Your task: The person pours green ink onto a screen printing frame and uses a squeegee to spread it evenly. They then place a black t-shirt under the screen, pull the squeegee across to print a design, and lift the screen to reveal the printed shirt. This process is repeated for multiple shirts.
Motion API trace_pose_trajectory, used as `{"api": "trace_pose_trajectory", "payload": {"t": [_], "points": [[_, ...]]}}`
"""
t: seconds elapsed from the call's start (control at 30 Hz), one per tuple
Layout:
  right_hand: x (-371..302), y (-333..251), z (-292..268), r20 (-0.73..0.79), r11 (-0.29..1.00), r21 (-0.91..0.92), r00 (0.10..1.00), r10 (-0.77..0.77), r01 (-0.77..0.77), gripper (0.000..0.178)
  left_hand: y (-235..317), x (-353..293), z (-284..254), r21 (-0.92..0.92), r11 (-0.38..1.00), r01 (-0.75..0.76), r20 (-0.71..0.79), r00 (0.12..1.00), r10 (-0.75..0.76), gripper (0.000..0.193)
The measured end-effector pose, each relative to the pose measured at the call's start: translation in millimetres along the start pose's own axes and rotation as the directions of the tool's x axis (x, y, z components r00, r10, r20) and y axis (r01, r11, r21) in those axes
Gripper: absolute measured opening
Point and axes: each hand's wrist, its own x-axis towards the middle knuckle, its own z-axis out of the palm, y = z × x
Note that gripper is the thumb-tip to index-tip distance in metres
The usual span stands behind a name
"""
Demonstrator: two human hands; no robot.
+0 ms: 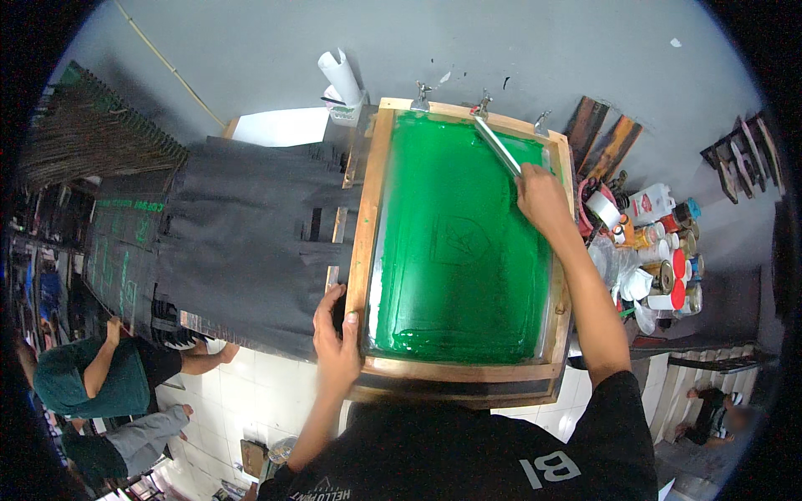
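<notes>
A screen-printing frame (368, 242) of pale wood lies in front of me. Wet green ink (451, 184) covers most of its mesh, and a faint shield-like outline shows near the middle. My left hand (337, 338) grips the frame's left rail low down, thumb on top and fingers over the outer side. In my right hand (541, 196), closed around it, is a long squeegee (499, 148) with a pale metallic edge. It slants across the far right part of the green mesh, its far end close to the back rail. Whether its blade touches the mesh, I cannot tell.
Metal clamps (481, 104) line the back rail. To the left stretches a dark, worn work surface (242, 225), with a white container (344, 108) holding rolled paper behind it. Jars and tubs (668, 267) crowd the right side. People (92, 376) are at lower left; another person (714, 417) is at far right.
</notes>
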Motion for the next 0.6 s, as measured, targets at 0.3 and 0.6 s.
{"api": "trace_pose_trajectory", "payload": {"t": [0.3,0.6], "points": [[42,-17,11,0.105,0.992,0.015,0.986,-0.129,0.128,0.017,4,0,-3,0.023,1.000,0.011,0.013,1.000,-0.011,0.046],[69,-9,38,-0.154,0.968,-0.157,0.964,-0.218,0.194,0.015,0,-1,-2,-0.001,1.000,0.017,-0.014,1.000,-0.017,0.044]]}}
